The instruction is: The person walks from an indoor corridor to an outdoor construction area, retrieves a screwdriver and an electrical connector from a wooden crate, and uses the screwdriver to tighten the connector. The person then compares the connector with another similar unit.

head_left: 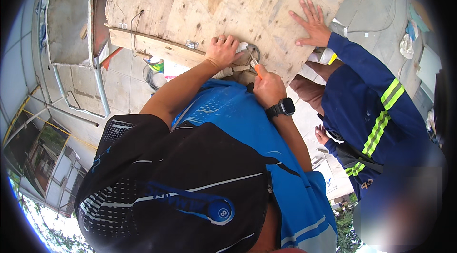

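My right hand (269,87) is closed around the orange handle of a screwdriver (258,69). The thin shaft slants up and left to a small white piece (242,47) on the plywood board (228,5). Against that piece my left hand (222,52) is closed, fingers bent and thumb pressed to it; its exact kind is too small to tell. A loop of dark cable (256,53) lies just right of the screwdriver's shaft.
A co-worker's hand (312,25) rests spread on the board's right side, beside a person in a dark blue reflective jacket (371,96). A wooden strip (157,46) edges the board. Metal tube legs (102,91) stand left; coiled wire (151,78) hangs below the strip.
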`<state>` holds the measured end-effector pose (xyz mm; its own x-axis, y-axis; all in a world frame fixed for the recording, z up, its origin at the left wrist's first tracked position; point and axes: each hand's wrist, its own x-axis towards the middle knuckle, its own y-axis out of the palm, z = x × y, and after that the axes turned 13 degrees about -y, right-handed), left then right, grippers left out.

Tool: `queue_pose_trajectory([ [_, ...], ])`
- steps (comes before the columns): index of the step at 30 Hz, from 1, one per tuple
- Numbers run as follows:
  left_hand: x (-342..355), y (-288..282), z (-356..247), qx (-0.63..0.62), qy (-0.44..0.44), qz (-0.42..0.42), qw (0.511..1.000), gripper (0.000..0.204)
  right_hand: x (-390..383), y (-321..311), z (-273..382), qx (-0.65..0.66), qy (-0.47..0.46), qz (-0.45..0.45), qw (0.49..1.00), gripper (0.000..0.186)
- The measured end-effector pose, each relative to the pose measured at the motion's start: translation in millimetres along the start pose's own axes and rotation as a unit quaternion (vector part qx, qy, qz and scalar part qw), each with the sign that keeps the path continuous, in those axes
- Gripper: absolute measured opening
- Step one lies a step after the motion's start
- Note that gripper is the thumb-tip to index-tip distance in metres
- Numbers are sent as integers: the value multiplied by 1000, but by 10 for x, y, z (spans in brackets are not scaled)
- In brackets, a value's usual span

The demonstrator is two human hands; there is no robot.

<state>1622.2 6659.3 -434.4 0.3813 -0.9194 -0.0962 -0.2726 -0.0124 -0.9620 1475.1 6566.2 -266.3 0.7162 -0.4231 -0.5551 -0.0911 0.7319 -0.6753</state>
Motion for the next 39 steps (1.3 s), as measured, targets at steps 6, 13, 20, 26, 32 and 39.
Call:
queue_pose_trajectory([
  [6,38,-30,1,0,7,8,1000,48,102,-107,-79,71,-11,-20,997,29],
  [13,82,-18,15,7,2,12,1000,48,-19,157,-503,368,134,-53,919,42],
  [20,38,-39,-56,-8,-63,13,998,45,-55,490,-770,264,-33,-148,953,39],
  [26,98,-19,-43,-1,-61,28,998,46,515,-558,-257,1,-65,74,995,22],
  [32,84,-5,-74,-4,-69,17,997,47,860,-627,-269,-79,-105,120,984,13],
  [39,91,-31,-69,-10,-72,34,997,48,506,-554,-301,-10,-81,72,994,19],
])
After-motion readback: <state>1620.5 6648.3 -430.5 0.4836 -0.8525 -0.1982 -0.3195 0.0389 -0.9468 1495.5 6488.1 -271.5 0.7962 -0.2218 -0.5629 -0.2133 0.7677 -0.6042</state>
